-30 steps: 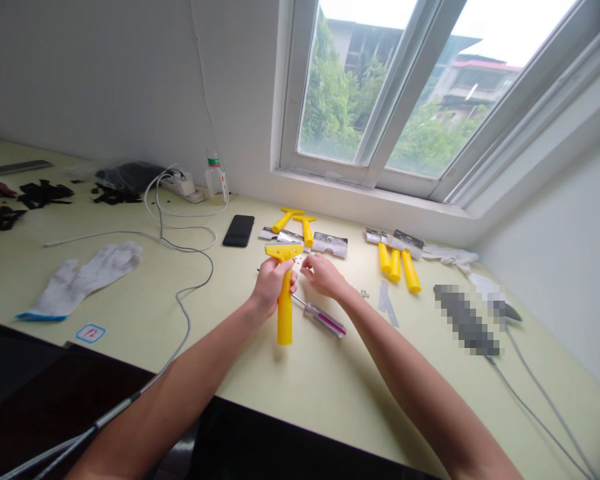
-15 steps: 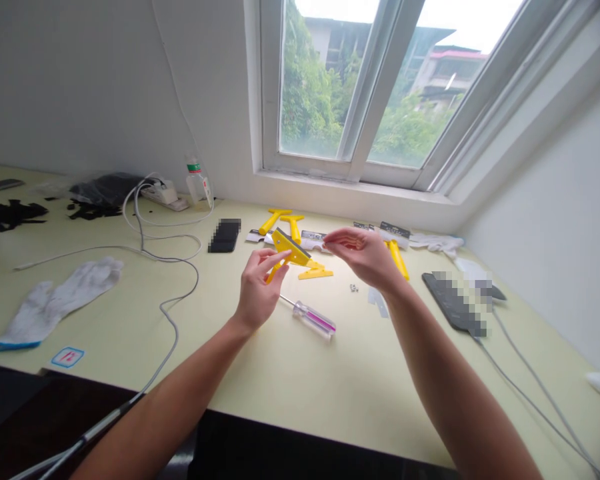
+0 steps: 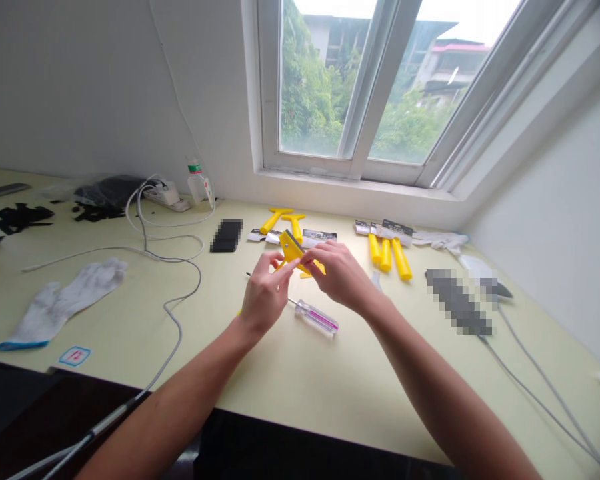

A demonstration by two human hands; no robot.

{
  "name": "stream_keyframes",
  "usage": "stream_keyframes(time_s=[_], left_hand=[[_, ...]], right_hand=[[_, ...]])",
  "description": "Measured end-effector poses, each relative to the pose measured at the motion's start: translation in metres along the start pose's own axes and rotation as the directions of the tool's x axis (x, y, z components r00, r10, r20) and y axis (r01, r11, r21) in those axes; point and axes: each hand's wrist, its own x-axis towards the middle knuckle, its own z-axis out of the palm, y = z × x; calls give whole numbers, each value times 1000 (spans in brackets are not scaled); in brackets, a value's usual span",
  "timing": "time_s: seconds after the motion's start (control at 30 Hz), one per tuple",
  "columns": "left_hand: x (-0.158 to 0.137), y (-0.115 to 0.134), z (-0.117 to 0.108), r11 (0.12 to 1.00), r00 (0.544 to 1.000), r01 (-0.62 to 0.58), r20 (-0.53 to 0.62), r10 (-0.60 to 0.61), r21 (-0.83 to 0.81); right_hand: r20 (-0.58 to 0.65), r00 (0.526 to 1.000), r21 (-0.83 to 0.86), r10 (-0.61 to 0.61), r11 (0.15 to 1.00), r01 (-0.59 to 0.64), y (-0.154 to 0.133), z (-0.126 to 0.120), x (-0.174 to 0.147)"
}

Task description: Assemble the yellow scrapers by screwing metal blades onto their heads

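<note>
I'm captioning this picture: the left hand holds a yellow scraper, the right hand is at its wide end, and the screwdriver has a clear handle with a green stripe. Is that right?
No: the screwdriver has a purple-pink stripe, not a green one, as the head view shows. The left hand holds the yellow scraper, with the right hand at its wide end.

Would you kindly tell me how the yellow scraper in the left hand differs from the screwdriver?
Pose: the yellow scraper is tilted in the left hand, while the screwdriver lies on the table.
Look: the scraper is opaque yellow with a grey strip; the screwdriver has a clear handle with a purple stripe.
Both are partly hidden by the left hand.
</note>
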Motion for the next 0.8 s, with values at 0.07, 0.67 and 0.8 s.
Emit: stream_keyframes(time_s=[0.07,0.67,0.8], left_hand=[[-1,-1,1,1000,1000,0,12,0,15],[-4,-2,4,998,999,-11,52,8,57],[-3,-2,4,995,997,-20,71,13,99]], right_hand=[[5,999,-2,37,999,-37,-1,1,1],[242,900,538,362,722,-435,17,13,10],[347,892,709,290,542,-452,26,20,10]])
